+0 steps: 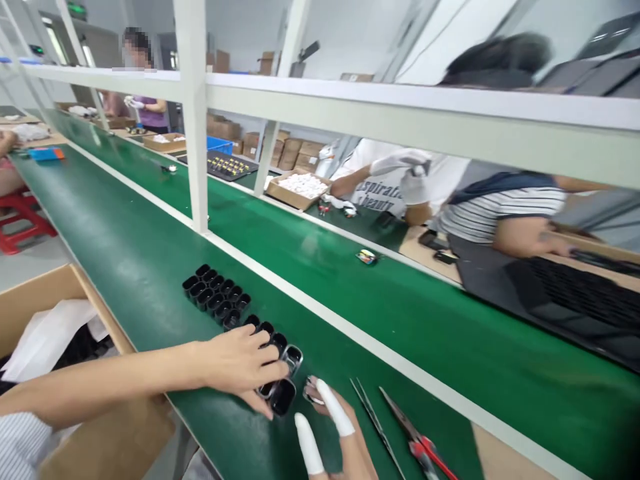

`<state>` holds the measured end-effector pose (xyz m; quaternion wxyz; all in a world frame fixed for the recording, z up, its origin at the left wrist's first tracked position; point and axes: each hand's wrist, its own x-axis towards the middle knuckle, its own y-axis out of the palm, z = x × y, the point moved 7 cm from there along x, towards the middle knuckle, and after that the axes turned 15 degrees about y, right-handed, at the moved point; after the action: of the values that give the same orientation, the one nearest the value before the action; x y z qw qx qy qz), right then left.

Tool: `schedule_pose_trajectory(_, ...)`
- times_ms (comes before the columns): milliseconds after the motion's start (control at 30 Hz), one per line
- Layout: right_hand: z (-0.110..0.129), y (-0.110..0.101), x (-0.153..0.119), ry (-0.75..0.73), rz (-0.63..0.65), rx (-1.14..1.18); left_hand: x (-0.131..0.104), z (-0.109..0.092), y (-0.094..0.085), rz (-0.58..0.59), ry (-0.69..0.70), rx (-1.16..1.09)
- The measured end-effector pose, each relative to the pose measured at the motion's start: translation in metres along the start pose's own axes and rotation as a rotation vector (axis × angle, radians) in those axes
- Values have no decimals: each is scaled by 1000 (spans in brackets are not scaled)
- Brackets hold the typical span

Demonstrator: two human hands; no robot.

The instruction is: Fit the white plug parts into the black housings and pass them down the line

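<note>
Evidently the left hand [240,363] was busy with the near cups [283,398]: it lay palm down over them, fingers bent across the tops, thumb low along the near side. It was touching them, though whether it pinched any one or merely rested there could not be told. The right hand [345,433], partly cut off by the lower edge of the view, was just beside the cups, white covers [335,408] on two digits held apart. Something small and shiny seemed to sit by another fingertip; blur hid whether it was gripped.

The near cups stood on the green bench [125,220], mouths up and packed side by side; a second group, the far cups [213,293], stood close beyond. One near cup [294,359] had a pale, glinting rim, its contents unclear.

They looked like thin, stiff, glossy plastic, so probably light, easily tipped or slid, and a little slippery under a bare finger. The outer walls, just below the rim, seemed the best hold, with thumb and finger on opposite sides and only a gentle squeeze; the polished faces might scratch or mark. Tweezers [376,425] and scissors [417,440] lay near the right hand, points away from the wearer.
</note>
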<state>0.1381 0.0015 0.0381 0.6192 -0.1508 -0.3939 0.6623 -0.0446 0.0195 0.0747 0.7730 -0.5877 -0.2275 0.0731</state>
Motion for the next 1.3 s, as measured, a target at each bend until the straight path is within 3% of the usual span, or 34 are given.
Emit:
schedule_pose_trajectory(67,-9,-7,11,59,28,-44,12,15,19,12,20,49)
schedule_pose_trajectory(200,-5,-6,28,-23,115,-99,11,40,34,38,14,48)
schedule_pose_trajectory(367,3,18,51,-4,261,-163,-2,46,44,75,-24,-7)
schedule_pose_trajectory(433,5,31,58,26,352,-145,-7,45,42,78,-18,-54)
schedule_pose_trajectory(533,7,44,66,69,453,-98,-21,50,25,41,-49,-143)
schedule_pose_trajectory(633,5,51,72,174,574,-78,-43,62,6,26,-127,-190)
schedule_pose_trajectory(733,6,53,77,273,676,-67,-57,64,1,45,-168,-180)
schedule_pose_trajectory(967,13,54,79,287,723,-46,-35,42,26,23,-109,-133)
schedule_pose_trajectory(1300,17,51,77,238,724,-35,-24,50,31,15,-110,-105)
